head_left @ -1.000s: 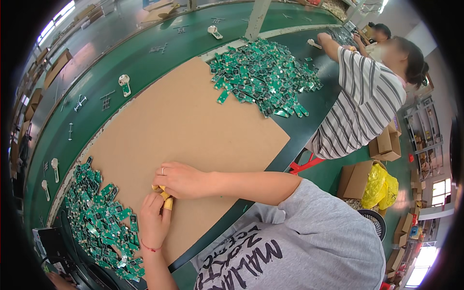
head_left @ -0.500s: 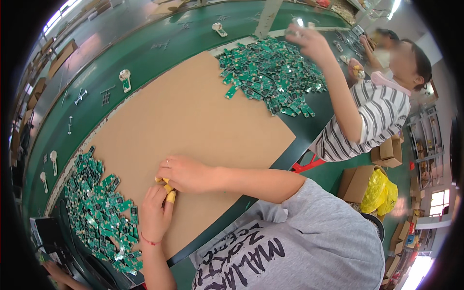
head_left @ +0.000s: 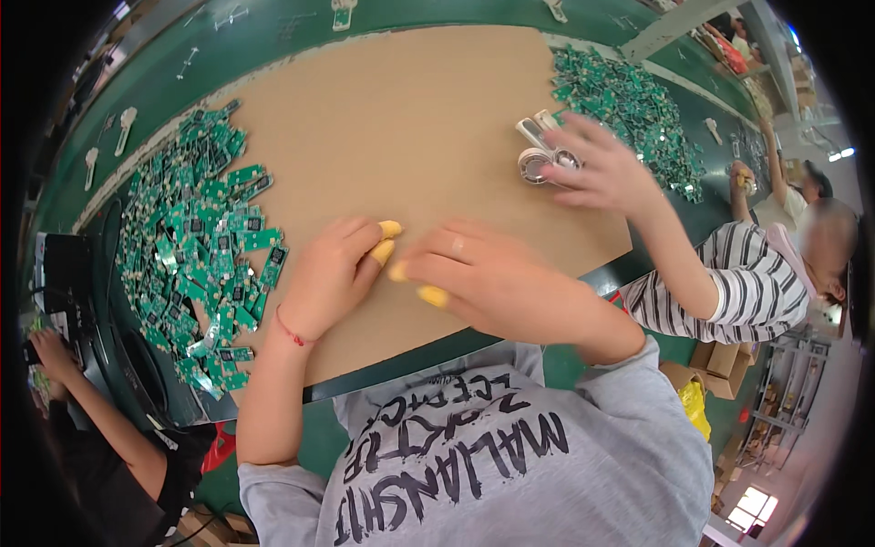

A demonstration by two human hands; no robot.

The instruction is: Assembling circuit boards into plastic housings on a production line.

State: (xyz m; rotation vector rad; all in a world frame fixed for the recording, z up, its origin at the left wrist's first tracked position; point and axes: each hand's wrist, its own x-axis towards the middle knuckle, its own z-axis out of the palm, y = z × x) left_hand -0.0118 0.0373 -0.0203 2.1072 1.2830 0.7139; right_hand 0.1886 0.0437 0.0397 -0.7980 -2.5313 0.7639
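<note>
My left hand (head_left: pixel 333 269) hovers over the brown board (head_left: pixel 401 118), beside a pile of green circuit boards (head_left: pixel 200 246). Yellow covers sit on its thumb and index finger, whose tips are slightly apart with nothing visible between them. Facing it, my right hand (head_left: pixel 492 278) is blurred, with its yellow-covered thumb and index finger spread and no object showing in them. A small gap separates the two hands. Further right, a co-worker's hand (head_left: pixel 606 173) reaches over white handheld housings with round heads (head_left: pixel 535 164), touching or just above them.
A second heap of circuit boards (head_left: pixel 629 114) lies at the far right. Beyond the brown board runs a green surface (head_left: pixel 283 41) with scattered white housings and small frames. A black monitor (head_left: pixel 68 264) stands left. Co-workers are on both sides.
My hands have parted and the right one has opened. The view has shifted. The co-worker's raised hand has come down over the brown board, where white housings now appear.
</note>
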